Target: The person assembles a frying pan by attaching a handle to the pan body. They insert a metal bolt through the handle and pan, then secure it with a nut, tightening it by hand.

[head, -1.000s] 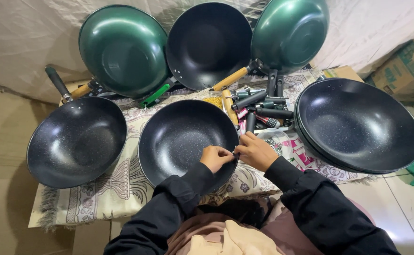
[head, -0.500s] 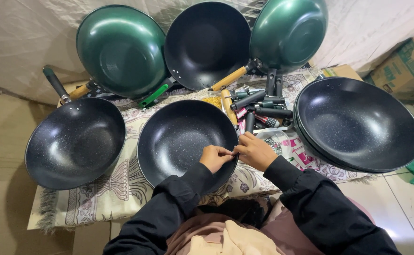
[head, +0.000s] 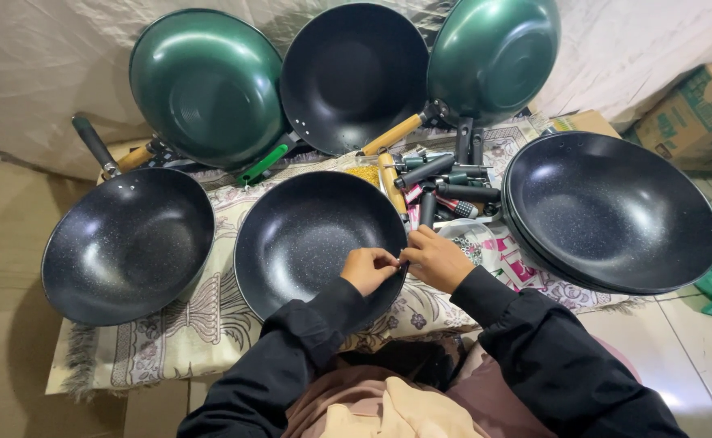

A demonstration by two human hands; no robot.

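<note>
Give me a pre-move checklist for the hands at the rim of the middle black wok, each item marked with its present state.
1. Both hands at the rim: ok. The left hand and right hand meet at the right rim of the middle wok.
2. Small part between the fingertips: cannot tell, too small to see.
3. Wok resting flat on the cloth: ok.
4. Spare handles close to the right hand: ok, piled just behind it.
5. Left wok apart from the middle wok: ok, a gap shows.
6. Stack of woks on the right apart from the right hand: ok.
</note>
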